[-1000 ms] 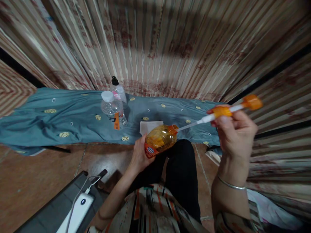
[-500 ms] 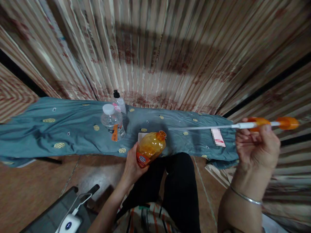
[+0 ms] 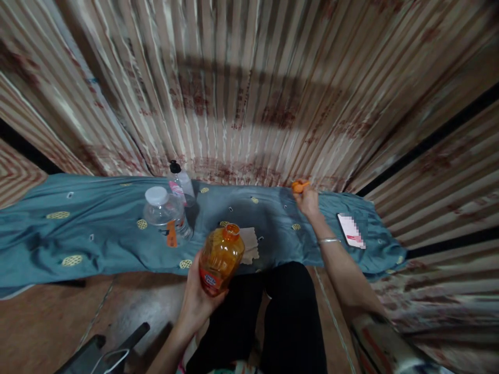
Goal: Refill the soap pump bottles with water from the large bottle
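Orange bottle (image 3: 220,257), right of the white-capped bottle (image 3: 161,214), is gripped by left hand (image 3: 197,293); farther right, right hand's (image 3: 307,200) fingers hold orange pump top (image 3: 299,187). Step seems placing; next move calls for loosening them.

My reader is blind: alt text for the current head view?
Left hand grips an open amber bottle; right hand holds an orange pump head farther away. White-capped bottle stands left on teal cloth; phone lies right.

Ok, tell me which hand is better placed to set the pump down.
Right, I'd say: the right hand holds the pump at the far edge of the table, while the left hand grips the orange bottle.
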The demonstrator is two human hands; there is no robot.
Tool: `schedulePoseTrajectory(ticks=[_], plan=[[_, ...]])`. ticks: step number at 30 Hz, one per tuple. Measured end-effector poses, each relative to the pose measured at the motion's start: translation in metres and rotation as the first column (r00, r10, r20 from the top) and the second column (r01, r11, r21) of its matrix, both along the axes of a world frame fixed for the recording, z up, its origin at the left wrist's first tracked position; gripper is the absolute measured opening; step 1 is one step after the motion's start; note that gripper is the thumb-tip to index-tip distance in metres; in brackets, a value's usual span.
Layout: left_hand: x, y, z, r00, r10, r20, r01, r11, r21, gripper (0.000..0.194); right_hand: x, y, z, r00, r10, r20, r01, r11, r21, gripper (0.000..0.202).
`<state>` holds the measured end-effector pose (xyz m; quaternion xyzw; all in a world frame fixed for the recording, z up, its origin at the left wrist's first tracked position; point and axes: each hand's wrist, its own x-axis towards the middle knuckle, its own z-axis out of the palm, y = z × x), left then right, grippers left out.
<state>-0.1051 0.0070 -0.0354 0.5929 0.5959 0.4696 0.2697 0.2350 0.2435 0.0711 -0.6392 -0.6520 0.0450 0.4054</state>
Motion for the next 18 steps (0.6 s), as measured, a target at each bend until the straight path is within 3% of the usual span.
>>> schedulePoseTrajectory(ticks=[4, 9, 13, 18], plan=[[-0.003, -0.005, 0.003, 1.0, 0.011, 0.002, -0.011, 0.999, -0.032, 0.105, 0.0, 0.025, -0.039, 0.966, 0.094, 0.241, -0.026, 0.963, -0.27, 0.032], [0.0, -0.004, 0.005, 1.0, 0.021, 0.013, -0.02, 0.997, -0.078, 0.109, 0.018, 0.017, -0.068, 0.913, 0.184, 0.363, -0.011, 0.904, -0.428, 0.034], [0.008, 0.002, 0.009, 0.999, -0.015, 0.04, 0.018, 0.997, -0.077, 0.111, 0.032, 0.004, -0.067, 0.934, 0.179, 0.309, -0.036, 0.909, -0.416, 0.038], [0.022, 0.008, 0.014, 0.995, -0.079, 0.063, 0.082, 0.995, -0.06, 0.116, 0.02, -0.039, -0.046, 0.989, 0.136, 0.052, -0.115, 0.95, -0.29, 0.049]])
